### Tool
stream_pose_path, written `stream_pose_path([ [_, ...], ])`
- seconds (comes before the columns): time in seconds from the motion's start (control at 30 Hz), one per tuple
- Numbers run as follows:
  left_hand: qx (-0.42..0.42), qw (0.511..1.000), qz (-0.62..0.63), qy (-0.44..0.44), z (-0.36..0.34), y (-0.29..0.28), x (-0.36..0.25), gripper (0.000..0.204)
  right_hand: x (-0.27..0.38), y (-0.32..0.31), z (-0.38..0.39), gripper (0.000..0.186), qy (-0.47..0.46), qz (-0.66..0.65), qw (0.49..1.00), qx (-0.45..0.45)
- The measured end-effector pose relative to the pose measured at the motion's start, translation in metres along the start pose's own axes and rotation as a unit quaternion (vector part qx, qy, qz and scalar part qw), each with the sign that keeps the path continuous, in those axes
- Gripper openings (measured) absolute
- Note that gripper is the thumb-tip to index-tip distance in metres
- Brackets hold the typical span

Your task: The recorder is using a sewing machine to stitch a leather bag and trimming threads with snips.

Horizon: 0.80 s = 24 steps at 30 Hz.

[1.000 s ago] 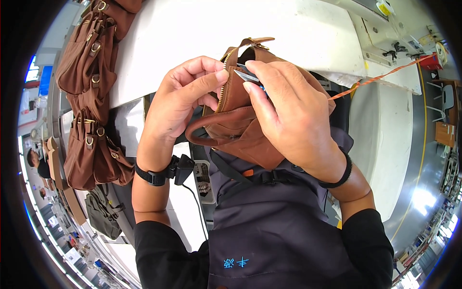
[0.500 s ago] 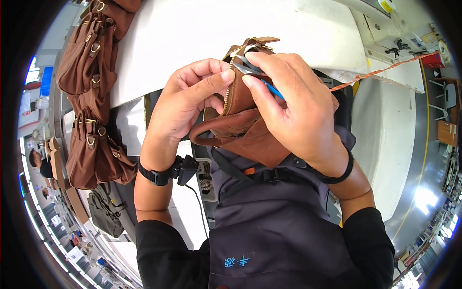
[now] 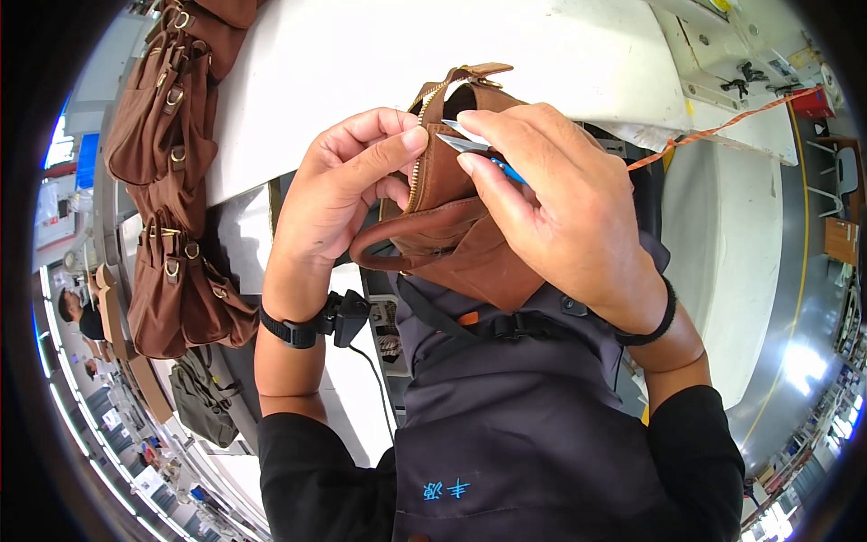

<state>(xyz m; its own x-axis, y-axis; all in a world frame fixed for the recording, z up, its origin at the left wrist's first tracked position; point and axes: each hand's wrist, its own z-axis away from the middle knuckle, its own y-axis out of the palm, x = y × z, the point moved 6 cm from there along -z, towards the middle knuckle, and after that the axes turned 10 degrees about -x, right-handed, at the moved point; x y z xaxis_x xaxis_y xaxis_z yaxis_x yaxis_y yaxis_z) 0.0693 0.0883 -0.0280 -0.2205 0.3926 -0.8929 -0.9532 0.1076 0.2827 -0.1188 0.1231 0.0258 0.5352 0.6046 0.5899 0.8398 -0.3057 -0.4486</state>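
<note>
The grip of the right hand (image 3: 573, 203) is clamped on snips (image 3: 465, 142), blades apart, tips near the zip (image 3: 415, 183). The left hand's (image 3: 348, 185) grip pinches the zip's edge between thumb and fingers. The bag (image 3: 492, 266) is between both hands, against the apron (image 3: 533, 406), before the white desk (image 3: 334, 81). More brown bags (image 3: 167, 117) line the left.

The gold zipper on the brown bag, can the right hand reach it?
Probably yes. The right hand is close beside the gold zipper, with only its snips and a strip of brown bag between. The left hand leaves some teeth uncovered.
</note>
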Motion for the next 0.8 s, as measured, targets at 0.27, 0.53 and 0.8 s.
stream_pose_path([
  [0.27,0.005,1.000,0.008,0.011,0.0012,0.0005,-0.0005,0.013,0.0022,-0.0020,-0.0013,0.031,-0.017,0.014,1.000,0.018],
  [0.53,0.003,1.000,0.003,0.007,0.0011,0.0002,-0.0002,0.012,0.0035,-0.0035,-0.0029,0.030,-0.027,0.020,0.999,0.030],
  [0.8,0.003,1.000,0.000,0.011,0.0004,0.0009,-0.0002,0.013,0.0019,-0.0037,-0.0028,0.030,-0.008,0.009,1.000,0.026],
])
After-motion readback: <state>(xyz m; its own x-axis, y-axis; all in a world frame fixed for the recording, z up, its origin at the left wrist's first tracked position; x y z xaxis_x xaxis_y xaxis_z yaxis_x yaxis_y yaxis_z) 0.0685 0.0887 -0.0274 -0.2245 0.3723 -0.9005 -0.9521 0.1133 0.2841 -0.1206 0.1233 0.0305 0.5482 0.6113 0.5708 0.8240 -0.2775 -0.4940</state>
